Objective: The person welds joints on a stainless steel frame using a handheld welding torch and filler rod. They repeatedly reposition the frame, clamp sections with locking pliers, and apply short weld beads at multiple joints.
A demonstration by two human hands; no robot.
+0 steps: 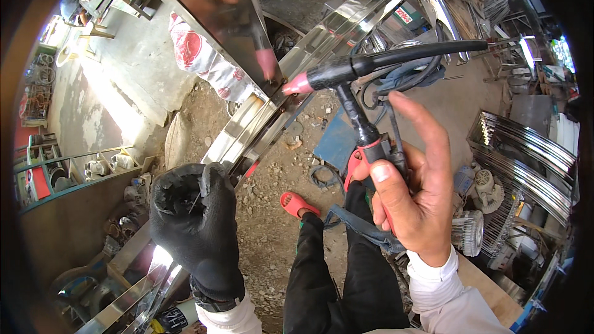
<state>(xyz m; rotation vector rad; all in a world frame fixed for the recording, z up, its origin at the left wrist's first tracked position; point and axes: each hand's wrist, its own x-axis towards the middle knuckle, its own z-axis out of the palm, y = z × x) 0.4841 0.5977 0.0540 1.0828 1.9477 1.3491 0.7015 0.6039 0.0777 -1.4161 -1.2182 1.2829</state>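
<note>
My bare right hand (414,192) grips the red and black handle of a TIG welding torch (356,114), index finger raised off it. The torch's pink nozzle (299,84) points left, close to the corner where a polished metal panel (204,9) meets a shiny metal bar (238,136). Whether its tip touches cannot be made out. Beside the bar's near part, my left hand (195,229), in a black glove, is closed with fingers curled. A thin wire-like rod (197,201) shows between its fingers. The panel mirrors the hand and nozzle.
Torch cable (396,124) hangs by my right hand. Below are gravelly ground (266,253), a red slipper (299,204) and a blue sheet (337,139). Bent shiny tubes (532,161) and a motor (486,188) stand right. A blue-edged shelf (80,173) is at left.
</note>
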